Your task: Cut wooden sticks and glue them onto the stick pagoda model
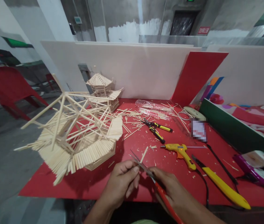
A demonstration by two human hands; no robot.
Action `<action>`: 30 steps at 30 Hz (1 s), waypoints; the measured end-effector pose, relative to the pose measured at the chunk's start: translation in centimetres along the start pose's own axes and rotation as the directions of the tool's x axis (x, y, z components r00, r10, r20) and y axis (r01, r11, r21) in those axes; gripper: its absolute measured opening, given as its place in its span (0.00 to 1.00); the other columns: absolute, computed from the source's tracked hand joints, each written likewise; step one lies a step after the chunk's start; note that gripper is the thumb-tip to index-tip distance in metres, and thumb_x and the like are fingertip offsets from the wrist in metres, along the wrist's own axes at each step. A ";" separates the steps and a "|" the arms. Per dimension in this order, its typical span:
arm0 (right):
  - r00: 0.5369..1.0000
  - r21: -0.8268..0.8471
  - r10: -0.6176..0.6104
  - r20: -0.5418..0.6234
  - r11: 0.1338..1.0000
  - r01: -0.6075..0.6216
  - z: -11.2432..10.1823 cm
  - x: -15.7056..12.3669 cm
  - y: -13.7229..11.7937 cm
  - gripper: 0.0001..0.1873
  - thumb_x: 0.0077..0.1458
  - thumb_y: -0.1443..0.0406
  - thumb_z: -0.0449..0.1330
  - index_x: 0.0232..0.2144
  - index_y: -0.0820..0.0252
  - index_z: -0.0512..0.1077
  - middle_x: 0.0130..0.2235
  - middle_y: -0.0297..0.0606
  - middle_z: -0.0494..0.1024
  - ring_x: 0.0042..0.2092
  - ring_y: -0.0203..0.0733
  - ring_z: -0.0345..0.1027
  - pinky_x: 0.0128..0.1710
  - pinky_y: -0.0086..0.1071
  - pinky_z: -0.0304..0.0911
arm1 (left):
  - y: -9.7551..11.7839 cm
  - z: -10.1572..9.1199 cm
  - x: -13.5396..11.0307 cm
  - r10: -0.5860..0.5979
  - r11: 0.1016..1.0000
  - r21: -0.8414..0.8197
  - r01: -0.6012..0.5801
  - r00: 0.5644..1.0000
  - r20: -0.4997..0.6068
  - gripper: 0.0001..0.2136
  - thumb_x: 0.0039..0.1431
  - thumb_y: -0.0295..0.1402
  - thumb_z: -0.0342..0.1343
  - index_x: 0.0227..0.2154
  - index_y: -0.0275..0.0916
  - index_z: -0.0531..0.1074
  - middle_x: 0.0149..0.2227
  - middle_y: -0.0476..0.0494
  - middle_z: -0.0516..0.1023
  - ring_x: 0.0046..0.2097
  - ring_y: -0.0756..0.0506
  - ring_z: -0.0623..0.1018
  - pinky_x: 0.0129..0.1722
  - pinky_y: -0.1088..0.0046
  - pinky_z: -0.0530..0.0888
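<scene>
Close to the table's front edge, my left hand (pixel 124 180) pinches a short wooden stick (pixel 144 154) between thumb and fingers. My right hand (pixel 168 185) is closed around red-handled scissors (pixel 163 196), whose thin blades are parted beside the stick and my left fingertips. Whether the blades touch the stick I cannot tell. To the left stands a large pagoda-like stick model (pixel 94 152) with slatted eaves and an open roof frame. Behind it is a smaller tiered stick model (pixel 99 81) with a covered roof.
The red tabletop (pixel 141 189) carries scattered offcuts, yellow-black pliers (pixel 156 129), a yellow glue gun (pixel 180 152) with a cord, and a yellow-handled knife (pixel 225 186). Bagged sticks (pixel 154 110) lie at the back. A green-sided box (pixel 234 124) stands right; a white board (pixel 134 71) rises behind.
</scene>
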State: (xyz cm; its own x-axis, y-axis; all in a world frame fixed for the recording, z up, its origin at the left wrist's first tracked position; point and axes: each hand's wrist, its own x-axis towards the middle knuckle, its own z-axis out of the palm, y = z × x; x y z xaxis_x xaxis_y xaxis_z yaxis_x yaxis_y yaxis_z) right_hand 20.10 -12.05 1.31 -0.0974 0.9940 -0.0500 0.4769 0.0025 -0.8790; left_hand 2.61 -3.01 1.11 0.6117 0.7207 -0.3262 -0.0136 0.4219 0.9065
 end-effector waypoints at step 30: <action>0.997 -0.077 0.021 0.078 0.997 -0.015 -0.5 -1.1 -0.3 0.21 0.52 0.70 0.55 0.50 0.57 0.67 0.48 0.41 0.75 0.48 0.43 0.69 0.51 0.34 0.63 | -0.6 -0.8 -0.5 -0.139 0.930 -0.300 0.213 0.958 0.251 0.12 0.48 0.38 0.66 0.31 0.35 0.76 0.12 0.57 0.65 0.10 0.60 0.48 0.09 0.82 0.45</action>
State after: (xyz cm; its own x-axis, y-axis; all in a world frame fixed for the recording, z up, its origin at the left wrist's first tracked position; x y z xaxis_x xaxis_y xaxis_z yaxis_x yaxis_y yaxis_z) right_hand 20.52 -13.10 1.82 -0.1553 0.9822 -0.1057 0.5446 -0.0042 -0.8387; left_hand 1.71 -3.22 0.49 0.7865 0.4937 -0.3710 -0.1196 0.7111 0.6929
